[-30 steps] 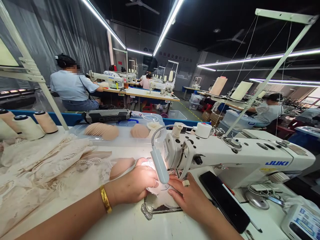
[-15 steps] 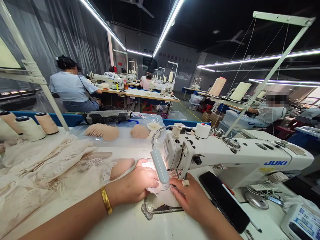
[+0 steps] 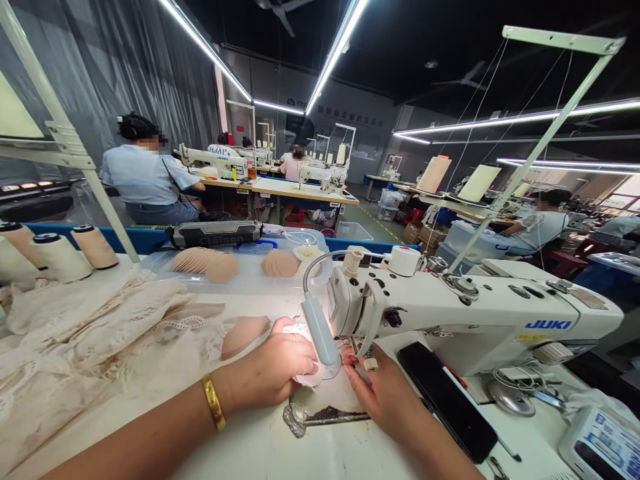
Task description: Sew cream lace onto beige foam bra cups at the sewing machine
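My left hand [image 3: 273, 367] is closed on a pale pink and white lace-edged fabric piece [image 3: 309, 379], at the left of the needle area of a white sewing machine [image 3: 450, 307]. At the right of the presser foot, my right hand [image 3: 383, 387] has its fingers stretched out. Its fingertips reach the far edge of the work near the needle, and its thumb lies apart, toward the bed plate [image 3: 325, 407]. A grey lamp head [image 3: 320, 333] hides part of the fabric and the left fingertips. Beside the left hand lie beige cup-shaped pieces [image 3: 245, 335].
Cream lace fabric [image 3: 100, 347] is heaped at the left. Behind it, a clear plastic tray [image 3: 250, 283] holds stacked beige pieces [image 3: 207, 264]. A black phone [image 3: 447, 400] lies right of my right hand. Thread cones [image 3: 60, 257] stand at the far left. Other people sit at machines beyond.
My right fingers have shifted slightly away from me, closer to the presser foot, with the thumb spread more. My left hand stays on the fabric in nearly the same place.
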The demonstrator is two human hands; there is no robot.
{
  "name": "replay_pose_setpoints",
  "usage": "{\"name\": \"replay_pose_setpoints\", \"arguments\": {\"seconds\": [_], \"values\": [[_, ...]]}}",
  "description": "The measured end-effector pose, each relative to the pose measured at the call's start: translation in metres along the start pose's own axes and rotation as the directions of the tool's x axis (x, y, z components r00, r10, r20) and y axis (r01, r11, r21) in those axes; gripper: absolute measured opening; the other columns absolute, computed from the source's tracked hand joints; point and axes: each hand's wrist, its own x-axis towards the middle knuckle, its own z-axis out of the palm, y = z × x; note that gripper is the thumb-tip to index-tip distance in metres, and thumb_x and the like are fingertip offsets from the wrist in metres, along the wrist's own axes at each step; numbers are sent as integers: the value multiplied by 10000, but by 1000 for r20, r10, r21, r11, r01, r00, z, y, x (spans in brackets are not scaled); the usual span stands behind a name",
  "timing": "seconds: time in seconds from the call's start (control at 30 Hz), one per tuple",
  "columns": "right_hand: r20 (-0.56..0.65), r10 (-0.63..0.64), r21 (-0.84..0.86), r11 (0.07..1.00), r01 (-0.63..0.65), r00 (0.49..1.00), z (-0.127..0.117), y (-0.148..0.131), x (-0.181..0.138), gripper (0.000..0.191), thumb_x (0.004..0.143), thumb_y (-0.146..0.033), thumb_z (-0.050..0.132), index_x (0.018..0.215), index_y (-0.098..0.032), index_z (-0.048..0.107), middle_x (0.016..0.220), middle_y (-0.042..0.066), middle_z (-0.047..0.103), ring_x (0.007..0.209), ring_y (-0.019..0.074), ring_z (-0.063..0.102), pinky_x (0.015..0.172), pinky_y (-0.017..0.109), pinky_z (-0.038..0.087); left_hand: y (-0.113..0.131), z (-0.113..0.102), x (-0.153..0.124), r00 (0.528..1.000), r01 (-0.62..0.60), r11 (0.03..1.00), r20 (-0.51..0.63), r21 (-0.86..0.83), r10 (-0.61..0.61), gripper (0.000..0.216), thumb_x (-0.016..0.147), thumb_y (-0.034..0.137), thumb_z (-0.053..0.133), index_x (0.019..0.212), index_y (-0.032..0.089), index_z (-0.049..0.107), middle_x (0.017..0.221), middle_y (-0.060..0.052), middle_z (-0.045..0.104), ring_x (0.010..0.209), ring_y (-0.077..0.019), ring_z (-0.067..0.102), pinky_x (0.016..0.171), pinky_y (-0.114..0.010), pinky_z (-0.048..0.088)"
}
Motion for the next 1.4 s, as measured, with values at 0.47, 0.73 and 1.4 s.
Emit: {"name": "replay_pose_setpoints", "arguments": {"seconds": [0.47,0.73,1.4], "values": [[-22,-52,-52,997,51,998,0,2,-3,227,1070,-227,478,1081,-195,703,991,135,773,884,322,754,754,444,652,-3,6,-4,998,-16,1000,-61,23,18,307,768,-37,601,892,243,630,1056,55,779,1036,-241,678,978,-440,303],[-11,-45,-45,998,44,999,1,3,-6,240,1086,-247,452,1092,-207,688,957,117,752,838,291,751,724,387,614,-1,12,-8,996,-3,998,-91,65,9,189,859,80,646,950,244,663,1072,15,781,1060,-285,682,989,-479,297],[332,-68,43,997,57,941,3,-10,-4,258,1056,-168,479,1095,-235,725,934,60,661,823,236,645,685,322,485,21,37,-11,989,-38,961,-128,274,75,219,966,196,628,752,197,583,792,8,675,767,-222,630,1006,-562,381]]}}
